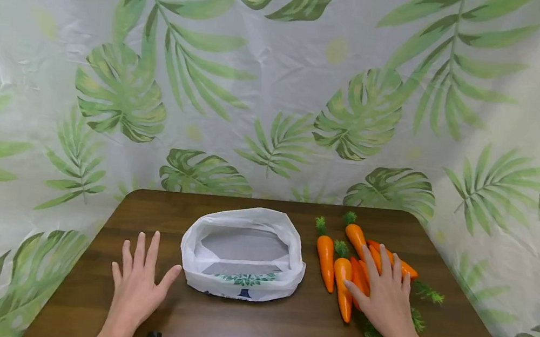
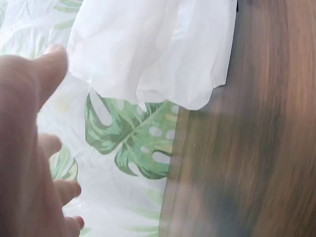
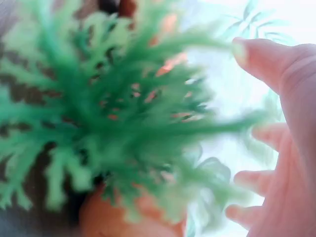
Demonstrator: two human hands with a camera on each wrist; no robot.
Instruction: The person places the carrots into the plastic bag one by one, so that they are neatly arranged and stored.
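Observation:
A white plastic bag (image 1: 244,285) with a green tree print stands in the middle of the table, its mouth wide and its rim folded outward. Left of it, my left hand (image 1: 137,291) is held with fingers spread and nothing in it; the bag's side (image 2: 153,49) shows beyond the thumb in the left wrist view. Several orange carrots (image 1: 324,260) with green tops lie to the bag's right. Over that pile my right hand (image 1: 388,305) spreads its fingers, covering part of it. Blurred carrot leaves (image 3: 123,113) fill much of the right wrist view.
The dark wooden table (image 1: 254,330) has rounded far corners. Behind it hangs a pale sheet (image 1: 288,83) with green leaf prints. One carrot's leafy top (image 1: 429,292) points toward the table's right side.

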